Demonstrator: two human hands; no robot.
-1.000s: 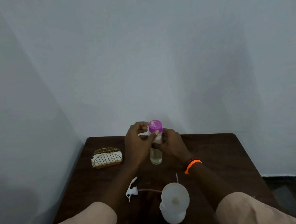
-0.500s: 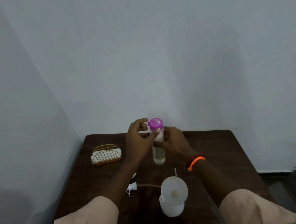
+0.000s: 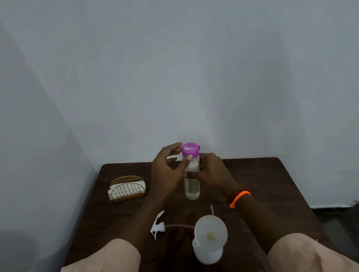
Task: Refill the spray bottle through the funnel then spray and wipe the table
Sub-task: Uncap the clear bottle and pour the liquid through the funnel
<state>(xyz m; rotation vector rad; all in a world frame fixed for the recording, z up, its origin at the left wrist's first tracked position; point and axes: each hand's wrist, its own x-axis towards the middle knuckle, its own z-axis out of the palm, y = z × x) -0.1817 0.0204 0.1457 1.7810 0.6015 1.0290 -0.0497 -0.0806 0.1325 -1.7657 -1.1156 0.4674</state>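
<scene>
My left thumb and fingertips (image 3: 189, 156) pinch the purple cap (image 3: 190, 150); my right hand (image 3: 210, 170) wraps the clear refill bottle (image 3: 192, 186), upright mid-table. It looks light, smooth and probably slippery, so I'd grip mid-body. Nearer me, the funnel (image 3: 210, 232) sits in the white spray bottle (image 3: 207, 255), well apart.

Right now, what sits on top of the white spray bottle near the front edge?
A white funnel sits in the spray bottle, its bowl covering the neck. A pale spot shows at the funnel's centre; the bottle's fill level cannot be seen.
</scene>
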